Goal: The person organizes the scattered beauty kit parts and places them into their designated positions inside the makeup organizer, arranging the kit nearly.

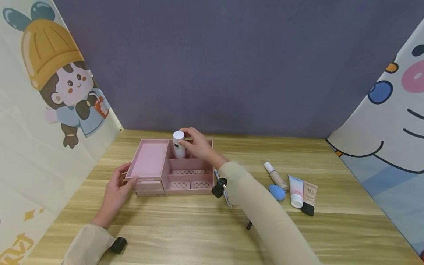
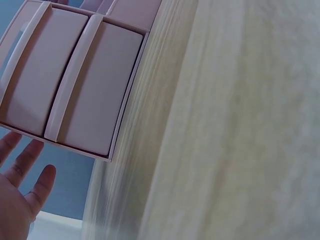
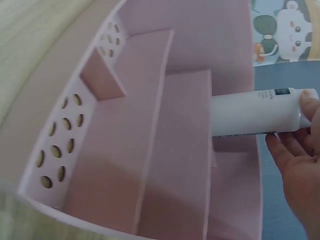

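A pink desk organizer (image 1: 164, 176) stands on the wooden table, with a flat lidded part on its left and open compartments on its right. My right hand (image 1: 198, 145) grips a white bottle (image 1: 179, 145) near its top. The bottle is upright, its lower part inside the back compartment beside the flat top; the right wrist view shows thumb and fingers round its cap end (image 3: 306, 111). At the organizer's front left corner is my left hand (image 1: 117, 186), thumb at the top edge. In the left wrist view its fingers (image 2: 25, 160) lie fairly straight beside the two drawers (image 2: 95, 85).
Right of the organizer lie a tube with a white cap (image 1: 276, 176), a blue makeup sponge (image 1: 276, 192), a white-and-blue tube (image 1: 296, 191) and a beige BB cream tube (image 1: 310, 197). Slim items (image 1: 226, 195) lie partly under my right sleeve. A dark partition (image 1: 232, 73) stands behind.
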`<action>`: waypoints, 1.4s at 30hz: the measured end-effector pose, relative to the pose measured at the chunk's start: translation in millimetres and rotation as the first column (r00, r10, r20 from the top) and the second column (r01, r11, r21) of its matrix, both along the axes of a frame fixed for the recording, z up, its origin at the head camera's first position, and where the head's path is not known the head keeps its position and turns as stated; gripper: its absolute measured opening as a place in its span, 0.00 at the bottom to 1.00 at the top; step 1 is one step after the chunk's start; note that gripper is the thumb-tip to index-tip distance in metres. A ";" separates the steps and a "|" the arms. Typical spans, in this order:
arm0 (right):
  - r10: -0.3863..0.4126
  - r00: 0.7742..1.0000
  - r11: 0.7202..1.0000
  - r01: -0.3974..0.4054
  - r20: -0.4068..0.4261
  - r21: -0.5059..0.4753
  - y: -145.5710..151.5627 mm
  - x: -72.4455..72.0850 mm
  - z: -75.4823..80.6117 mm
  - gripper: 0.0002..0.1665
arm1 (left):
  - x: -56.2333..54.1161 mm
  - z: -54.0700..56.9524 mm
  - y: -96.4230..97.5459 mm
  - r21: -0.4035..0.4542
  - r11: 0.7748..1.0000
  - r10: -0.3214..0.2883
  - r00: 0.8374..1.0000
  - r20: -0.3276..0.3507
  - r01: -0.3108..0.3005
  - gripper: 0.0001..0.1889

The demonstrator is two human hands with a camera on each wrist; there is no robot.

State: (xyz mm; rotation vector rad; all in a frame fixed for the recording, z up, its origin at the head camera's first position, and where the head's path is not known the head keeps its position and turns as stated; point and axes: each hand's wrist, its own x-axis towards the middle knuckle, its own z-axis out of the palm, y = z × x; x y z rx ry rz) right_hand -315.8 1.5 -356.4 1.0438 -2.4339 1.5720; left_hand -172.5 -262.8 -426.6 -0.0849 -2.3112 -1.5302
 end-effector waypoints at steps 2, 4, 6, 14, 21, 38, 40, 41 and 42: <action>0.002 1.000 1.000 -0.002 -0.009 0.015 -1.1 0.1 -5.4 0.22 | 0.8 -0.6 1.0 -0.007 1.000 0.005 1.000 0.001 -0.005 0.28; -0.004 1.000 1.000 0.005 -0.021 0.030 -2.6 0.0 -10.0 0.21 | 1.6 -1.4 1.9 -0.014 1.000 0.012 1.000 0.002 -0.012 0.28; -0.017 0.999 0.999 0.019 -0.034 0.046 -4.2 0.1 -13.7 0.21 | 1.9 -2.1 2.4 -0.018 1.000 0.014 1.000 0.002 -0.014 0.27; -0.047 0.998 0.990 0.052 -0.040 0.128 -11.2 2.4 -19.3 0.22 | 1.9 -1.5 3.7 -0.028 1.000 0.010 1.000 0.004 -0.010 0.28; -0.032 0.998 0.984 0.042 -0.063 0.172 -12.4 0.1 -18.1 0.21 | 1.8 -0.5 4.5 -0.010 1.000 0.013 1.000 0.010 -0.013 0.28; -0.157 0.985 0.950 0.169 -0.063 0.264 -25.6 2.3 -5.0 0.21 | 1.0 -1.1 3.1 -0.016 1.000 0.013 1.000 -0.002 -0.013 0.27; -0.176 0.983 0.946 0.184 -0.057 0.266 -26.9 2.3 -4.6 0.22 | 1.0 -1.1 3.3 -0.014 1.000 0.014 1.000 -0.003 -0.014 0.27; -0.184 0.981 0.944 0.192 -0.055 0.268 -27.4 2.0 -4.5 0.23 | 1.0 -1.1 3.5 -0.015 1.000 0.014 1.000 -0.002 -0.014 0.27; -0.191 0.980 0.943 0.197 -0.051 0.267 -27.7 2.1 -4.3 0.24 | 1.0 -0.9 3.7 -0.015 1.000 0.014 1.000 0.000 -0.014 0.27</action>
